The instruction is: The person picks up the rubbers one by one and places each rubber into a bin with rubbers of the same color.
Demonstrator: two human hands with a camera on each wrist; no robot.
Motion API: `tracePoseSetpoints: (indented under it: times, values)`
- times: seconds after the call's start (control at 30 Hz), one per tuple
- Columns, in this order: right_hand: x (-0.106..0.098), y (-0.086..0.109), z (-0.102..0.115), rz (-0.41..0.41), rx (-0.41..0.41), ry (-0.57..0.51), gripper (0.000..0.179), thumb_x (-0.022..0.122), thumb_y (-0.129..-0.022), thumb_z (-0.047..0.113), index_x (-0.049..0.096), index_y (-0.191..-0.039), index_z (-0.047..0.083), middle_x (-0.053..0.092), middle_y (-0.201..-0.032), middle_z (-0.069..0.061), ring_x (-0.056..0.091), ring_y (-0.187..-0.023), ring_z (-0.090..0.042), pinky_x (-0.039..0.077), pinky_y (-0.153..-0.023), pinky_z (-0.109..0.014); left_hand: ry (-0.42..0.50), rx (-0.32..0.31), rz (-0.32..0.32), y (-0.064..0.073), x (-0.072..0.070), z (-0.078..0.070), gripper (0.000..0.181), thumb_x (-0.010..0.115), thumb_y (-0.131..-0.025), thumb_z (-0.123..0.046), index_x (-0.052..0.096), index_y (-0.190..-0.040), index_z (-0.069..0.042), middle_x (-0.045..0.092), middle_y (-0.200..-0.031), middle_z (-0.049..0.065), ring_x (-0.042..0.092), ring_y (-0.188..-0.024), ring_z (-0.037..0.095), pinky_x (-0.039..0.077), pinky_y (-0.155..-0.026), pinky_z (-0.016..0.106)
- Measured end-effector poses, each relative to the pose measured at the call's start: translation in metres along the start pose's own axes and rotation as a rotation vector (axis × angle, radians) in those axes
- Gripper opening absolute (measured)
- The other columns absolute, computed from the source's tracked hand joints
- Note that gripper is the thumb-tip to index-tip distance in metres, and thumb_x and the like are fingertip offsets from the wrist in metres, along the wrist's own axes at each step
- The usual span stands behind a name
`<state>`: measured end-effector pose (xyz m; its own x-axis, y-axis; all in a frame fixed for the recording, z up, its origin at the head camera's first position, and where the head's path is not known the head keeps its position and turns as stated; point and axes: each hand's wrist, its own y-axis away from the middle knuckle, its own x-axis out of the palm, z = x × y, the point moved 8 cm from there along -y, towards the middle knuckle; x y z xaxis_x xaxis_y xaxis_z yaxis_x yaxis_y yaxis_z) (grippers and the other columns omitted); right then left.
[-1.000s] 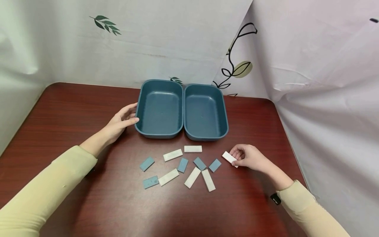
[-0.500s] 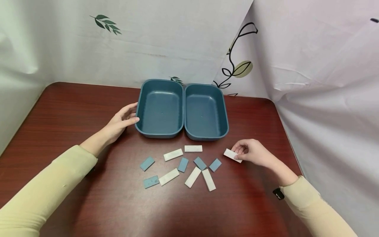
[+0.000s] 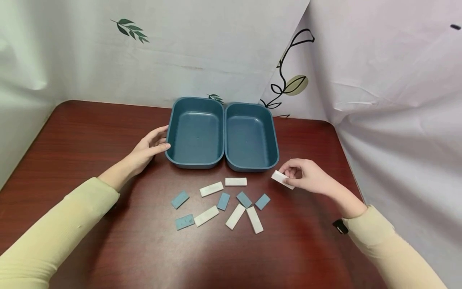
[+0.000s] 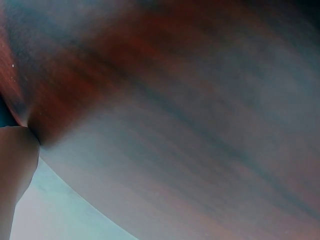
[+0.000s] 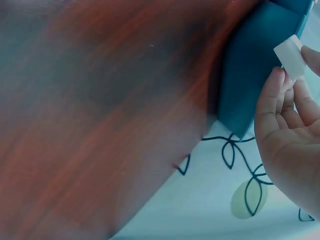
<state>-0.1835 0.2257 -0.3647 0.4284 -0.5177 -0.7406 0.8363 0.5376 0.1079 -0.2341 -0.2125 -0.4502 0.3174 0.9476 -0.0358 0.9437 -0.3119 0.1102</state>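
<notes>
As I watch from afar, my right hand (image 3: 306, 175) pinching a white block (image 3: 279, 177), now nearer the right tray (image 3: 250, 140) than a second ago, outside it, left hand (image 3: 146, 150) unmoved, loosely touching the left tray (image 3: 196, 140).

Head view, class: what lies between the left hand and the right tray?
In the head view, the left tray separates the left hand from the right tray.

a curtained work nook: leaf-print sheets (image 3: 216, 52) behind and beside a reddish table (image 3: 151, 249)
</notes>
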Motion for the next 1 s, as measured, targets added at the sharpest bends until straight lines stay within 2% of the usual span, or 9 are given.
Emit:
tracePoseSetpoints:
  times: [0.17,0.37,0.6,0.8,1.0]
  values:
    - [-0.005,-0.015,0.012,-0.013,-0.03,0.016,0.013,0.082,-0.089,0.0,0.078,-0.101,0.004,0.069,-0.085,-0.002,0.059,-0.078,-0.008,0.052,-0.067,-0.019,-0.009,-0.01,-0.005,0.002,0.001,0.0,0.068,0.056,-0.111,-0.014,0.024,-0.17,-0.014,0.037,-0.164,0.015,0.05,-0.131,0.002,0.043,-0.104,0.013]
    - [-0.014,-0.038,0.026,-0.004,-0.016,0.045,0.01,0.082,-0.091,0.002,0.078,-0.1,0.003,0.071,-0.085,-0.005,0.062,-0.078,-0.013,0.053,-0.069,-0.019,-0.02,-0.027,-0.004,0.002,0.001,0.0,0.068,0.055,-0.111,-0.015,0.023,-0.17,-0.015,0.031,-0.169,0.02,0.047,-0.134,0.003,0.042,-0.105,0.013]
    - [-0.03,-0.071,0.045,-0.001,-0.01,0.054,0.011,0.082,-0.091,0.002,0.08,-0.102,0.002,0.075,-0.092,-0.01,0.064,-0.08,-0.013,0.056,-0.076,-0.019,-0.012,-0.032,-0.004,0.003,0.0,0.002,0.068,0.055,-0.111,-0.014,0.022,-0.171,-0.015,0.032,-0.168,0.018,0.049,-0.132,0.002,0.043,-0.104,0.013]
    - [-0.042,-0.097,0.063,-0.002,-0.045,0.057,0.012,0.081,-0.092,0.003,0.082,-0.104,0.004,0.077,-0.097,-0.011,0.066,-0.082,-0.014,0.056,-0.077,-0.018,-0.012,-0.034,-0.013,0.002,-0.001,0.003,0.068,0.056,-0.111,-0.015,0.024,-0.17,-0.016,0.035,-0.166,0.016,0.05,-0.131,0.001,0.043,-0.104,0.013]
    - [-0.046,-0.124,0.076,-0.006,-0.063,0.057,0.012,0.083,-0.092,0.005,0.083,-0.104,0.004,0.079,-0.1,-0.013,0.069,-0.084,-0.015,0.057,-0.076,-0.017,-0.018,-0.038,-0.017,0.002,-0.001,0.002,0.067,0.056,-0.11,-0.014,0.024,-0.17,-0.015,0.034,-0.167,0.019,0.048,-0.134,0.003,0.043,-0.104,0.012]
